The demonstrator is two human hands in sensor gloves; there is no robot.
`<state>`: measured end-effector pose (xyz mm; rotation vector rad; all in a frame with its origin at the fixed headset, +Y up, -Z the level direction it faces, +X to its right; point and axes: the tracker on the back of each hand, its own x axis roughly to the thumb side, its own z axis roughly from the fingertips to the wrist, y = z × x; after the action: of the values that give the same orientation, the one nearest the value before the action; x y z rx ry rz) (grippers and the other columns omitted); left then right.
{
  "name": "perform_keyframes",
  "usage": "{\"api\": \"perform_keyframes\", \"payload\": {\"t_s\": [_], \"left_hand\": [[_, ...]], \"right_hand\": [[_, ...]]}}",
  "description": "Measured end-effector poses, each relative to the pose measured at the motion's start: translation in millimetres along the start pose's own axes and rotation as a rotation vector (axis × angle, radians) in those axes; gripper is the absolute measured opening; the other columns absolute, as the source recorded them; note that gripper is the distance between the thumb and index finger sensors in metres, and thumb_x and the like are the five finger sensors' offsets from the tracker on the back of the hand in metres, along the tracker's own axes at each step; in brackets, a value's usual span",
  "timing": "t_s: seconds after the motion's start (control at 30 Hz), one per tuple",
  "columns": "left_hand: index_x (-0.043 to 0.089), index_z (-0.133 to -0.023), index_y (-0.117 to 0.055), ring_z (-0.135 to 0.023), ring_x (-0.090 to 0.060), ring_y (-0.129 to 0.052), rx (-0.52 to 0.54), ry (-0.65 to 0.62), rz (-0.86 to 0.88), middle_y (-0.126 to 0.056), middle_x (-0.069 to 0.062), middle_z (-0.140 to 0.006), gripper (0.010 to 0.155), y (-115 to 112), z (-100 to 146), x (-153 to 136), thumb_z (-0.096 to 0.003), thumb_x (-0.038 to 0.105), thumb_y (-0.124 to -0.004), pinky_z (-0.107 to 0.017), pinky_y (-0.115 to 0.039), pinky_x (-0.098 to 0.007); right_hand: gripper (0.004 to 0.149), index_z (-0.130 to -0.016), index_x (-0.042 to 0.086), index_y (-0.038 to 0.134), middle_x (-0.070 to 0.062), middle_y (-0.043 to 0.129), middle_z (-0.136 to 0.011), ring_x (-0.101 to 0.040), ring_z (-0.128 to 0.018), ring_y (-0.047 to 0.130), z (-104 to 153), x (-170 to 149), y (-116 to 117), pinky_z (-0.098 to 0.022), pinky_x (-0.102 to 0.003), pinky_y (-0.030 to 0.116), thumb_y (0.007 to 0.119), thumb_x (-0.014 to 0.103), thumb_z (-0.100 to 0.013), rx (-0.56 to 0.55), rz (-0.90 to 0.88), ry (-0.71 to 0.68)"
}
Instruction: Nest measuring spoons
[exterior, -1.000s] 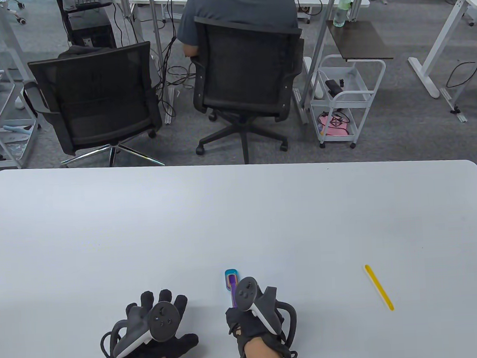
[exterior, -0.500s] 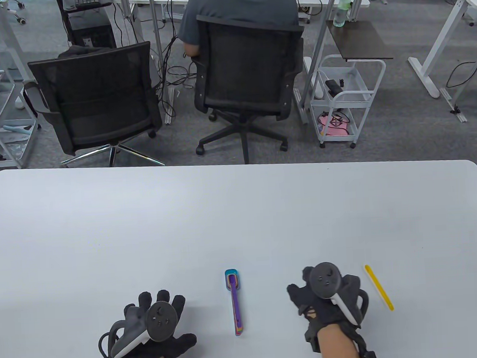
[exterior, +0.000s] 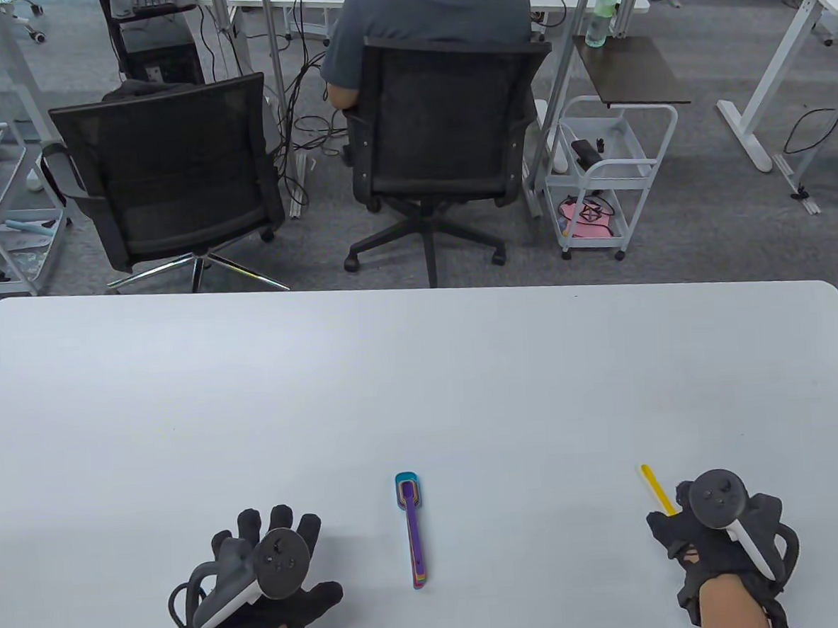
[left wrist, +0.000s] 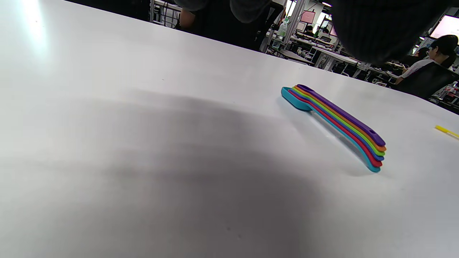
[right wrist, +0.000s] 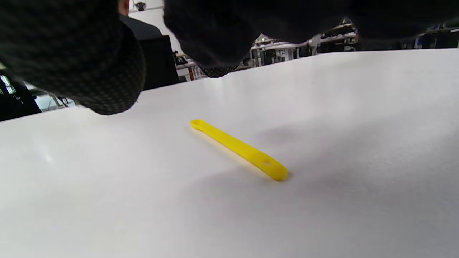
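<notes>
the nested spoons (exterior: pixel 413 531) lie stacked at bottom centre of the tabletop (exterior: pixel 423 385), only the yellow spoon (exterior: pixel 657 489) at lower right still loose, under the empty right hand (exterior: pixel 716 533), its grip apart; left hand (exterior: pixel 265 579) spread flat, holding nothing.

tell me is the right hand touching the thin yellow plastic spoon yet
Apart. In the right wrist view the thin yellow plastic spoon lies alone on the table, gloved fingers hanging above it.

1 stack of nested spoons (exterior: pixel 413 531) holding 6 colours, 1 loose yellow spoon (right wrist: pixel 238 148), 2 office chairs (exterior: pixel 169 170).
</notes>
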<state>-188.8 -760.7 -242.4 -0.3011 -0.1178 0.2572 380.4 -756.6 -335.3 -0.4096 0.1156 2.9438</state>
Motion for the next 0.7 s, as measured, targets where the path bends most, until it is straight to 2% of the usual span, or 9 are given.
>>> {"api": "perform_keyframes", "payload": {"t_s": [0.2,0.33,0.4,0.47,0.7], "left_hand": [[0.022,-0.121,-0.036,-0.111,-0.062,-0.012,0.005,0.017,0.006,-0.024,-0.022,-0.127,0.102,0.8,0.3,-2.9,-0.0429,0.07,-0.08,-0.068,-0.017,-0.082],[0.022,-0.121,-0.036,-0.111,-0.062,-0.012,0.005,0.022,0.008,-0.024,-0.022,-0.126,0.102,1.2,0.2,-3.6,-0.0429,0.07,-0.08,-0.068,-0.017,-0.082],[0.022,-0.121,-0.036,-0.111,-0.062,-0.012,0.006,0.023,0.01,-0.024,-0.022,-0.126,0.101,1.5,0.1,-3.5,-0.043,0.07,-0.08,-0.068,-0.017,-0.082],[0.022,-0.121,-0.036,-0.111,-0.062,-0.013,0.005,0.022,0.006,-0.024,-0.021,-0.127,0.101,1.2,-0.3,-2.9,-0.0429,0.07,-0.08,-0.067,-0.016,-0.082],[0.022,-0.121,-0.036,-0.111,-0.062,-0.012,-0.004,0.019,0.0,-0.024,-0.022,-0.127,0.102,1.7,-0.1,-4.4,-0.0428,0.07,-0.08,-0.067,-0.016,-0.082]], "right_hand": [[0.084,-0.095,0.013,0.074,0.009,0.094,-0.041,-0.011,-0.014,0.088,-16.1,-11.2,17.1,-0.018,-0.042,0.086,0.099,0.06,-0.03,0.056,0.034,0.047],[0.085,-0.096,0.013,0.073,0.008,0.094,-0.042,-0.012,-0.015,0.088,-26.0,-19.7,32.5,-0.019,-0.043,0.086,0.1,0.059,-0.03,0.131,0.077,0.089],[0.085,-0.096,0.012,0.072,0.008,0.094,-0.042,-0.012,-0.015,0.088,-27.5,-20.3,32.8,-0.019,-0.043,0.086,0.099,0.059,-0.03,0.126,0.057,0.082],[0.083,-0.095,0.011,0.073,0.009,0.094,-0.041,-0.012,-0.014,0.089,-28.4,-16.7,32.1,-0.019,-0.043,0.086,0.098,0.058,-0.031,0.146,0.11,0.064],[0.071,-0.088,0.009,0.079,0.009,0.097,-0.038,-0.013,-0.011,0.09,-29.7,-9.0,34.2,-0.017,-0.043,0.087,0.098,0.052,-0.034,0.146,0.119,0.068]]}}
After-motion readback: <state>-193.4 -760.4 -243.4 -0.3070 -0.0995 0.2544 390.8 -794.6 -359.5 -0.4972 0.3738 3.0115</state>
